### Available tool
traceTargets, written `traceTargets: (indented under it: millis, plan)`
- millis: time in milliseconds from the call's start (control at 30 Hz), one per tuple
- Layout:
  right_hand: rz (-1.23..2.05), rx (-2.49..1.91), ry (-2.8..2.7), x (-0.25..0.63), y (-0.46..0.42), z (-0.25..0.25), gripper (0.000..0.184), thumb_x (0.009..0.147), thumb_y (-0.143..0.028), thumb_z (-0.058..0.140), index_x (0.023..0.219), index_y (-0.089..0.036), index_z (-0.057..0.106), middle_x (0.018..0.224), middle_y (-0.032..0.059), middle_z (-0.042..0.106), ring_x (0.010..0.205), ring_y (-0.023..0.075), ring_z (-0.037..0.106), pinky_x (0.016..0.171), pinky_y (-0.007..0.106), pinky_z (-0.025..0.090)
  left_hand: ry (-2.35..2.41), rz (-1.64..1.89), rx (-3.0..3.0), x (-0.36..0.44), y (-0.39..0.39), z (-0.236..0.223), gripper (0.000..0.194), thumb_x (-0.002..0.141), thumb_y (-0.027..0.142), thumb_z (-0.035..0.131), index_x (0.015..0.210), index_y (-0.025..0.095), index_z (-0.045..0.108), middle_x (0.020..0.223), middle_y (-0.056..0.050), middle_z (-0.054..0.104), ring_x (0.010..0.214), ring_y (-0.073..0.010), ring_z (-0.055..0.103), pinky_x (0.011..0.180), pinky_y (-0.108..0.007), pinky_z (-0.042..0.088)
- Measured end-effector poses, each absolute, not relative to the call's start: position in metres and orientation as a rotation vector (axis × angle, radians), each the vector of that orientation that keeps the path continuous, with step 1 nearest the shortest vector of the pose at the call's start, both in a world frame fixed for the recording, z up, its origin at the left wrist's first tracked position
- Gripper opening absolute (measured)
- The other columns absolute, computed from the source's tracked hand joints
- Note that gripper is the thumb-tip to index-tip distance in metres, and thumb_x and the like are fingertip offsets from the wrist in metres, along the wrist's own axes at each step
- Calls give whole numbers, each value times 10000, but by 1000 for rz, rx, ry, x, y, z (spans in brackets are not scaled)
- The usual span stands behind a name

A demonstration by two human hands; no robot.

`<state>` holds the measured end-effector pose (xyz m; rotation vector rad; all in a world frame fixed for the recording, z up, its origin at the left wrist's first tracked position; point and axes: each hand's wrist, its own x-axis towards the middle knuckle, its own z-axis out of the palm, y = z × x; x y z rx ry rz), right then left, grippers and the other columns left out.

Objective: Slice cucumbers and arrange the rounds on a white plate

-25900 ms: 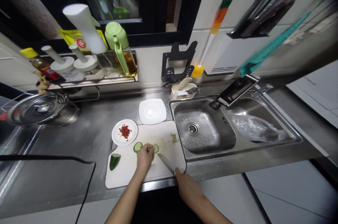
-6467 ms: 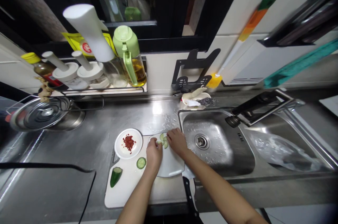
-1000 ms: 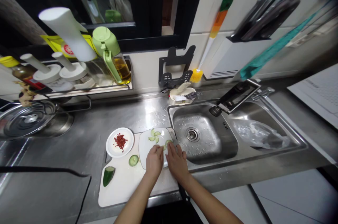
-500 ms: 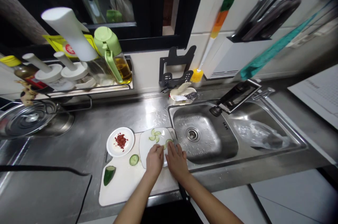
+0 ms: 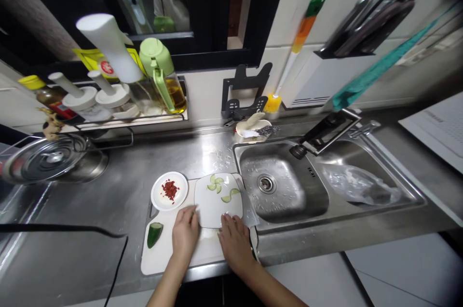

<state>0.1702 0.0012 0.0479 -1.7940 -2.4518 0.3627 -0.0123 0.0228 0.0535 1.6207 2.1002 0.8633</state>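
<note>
Several plated cucumber slices (image 5: 226,198) lie beyond the slightly spread right fingers (image 5: 227,225) — left fingers (image 5: 193,217) curled, grip unclear.

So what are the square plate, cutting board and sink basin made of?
Square plate: probably glazed ceramic, smooth white with a slight sheen; glass or melamine possible.
Cutting board: likely plastic, matte off-white, no wood grain visible.
Sink basin: looks like stainless steel, satin finish; bare grey metal with soft reflections.

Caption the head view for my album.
Left hand and right hand at a square white plate of cucumber slices, cucumber chunk nearby.
</note>
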Motion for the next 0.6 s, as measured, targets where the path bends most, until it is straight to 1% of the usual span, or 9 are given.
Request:
traceTargets:
  millis: [133, 233, 333, 600]
  plan:
    - [356, -1783, -2479, 168, -1, 47, 423, 915, -305, 429, 1320, -216, 511, 1304, 96, 557, 1194, 289, 450, 925, 438, 381, 2250, 706, 1509, -31, 12, 55, 317, 860, 314, 454, 1077, 183, 645, 1039, -97, 637, 919, -215, 608, 864, -352, 484]
    - [347, -1774, -2501, 169, -1, 48, 428, 918, -298, 410, 1326, -210, 508, 1316, 99, 547, 1195, 291, 446, 922, 441, 385, 2335, 584, 1457, -38, 9, 52, 355, 851, 295, 468, 1150, 163, 608, 1074, -119, 610, 925, -226, 599, 857, -359, 477]
    - [339, -1789, -2508, 169, -1, 50, 430, 916, -299, 416, 1323, -196, 510, 1318, 105, 543, 1195, 301, 444, 920, 452, 382, 2363, 513, 1442, -39, 9, 49, 378, 848, 282, 472, 1182, 147, 588, 1086, -133, 596, 942, -231, 593, 851, -353, 472]
    - [335, -1782, -2513, 168, -4, 49, 425, 909, -304, 440, 1310, -185, 520, 1310, 109, 547, 1201, 303, 433, 923, 449, 376, 2291, 481, 1395, -37, 9, 51, 323, 849, 283, 455, 1095, 165, 629, 1018, -114, 628, 920, -224, 602, 832, -332, 462]
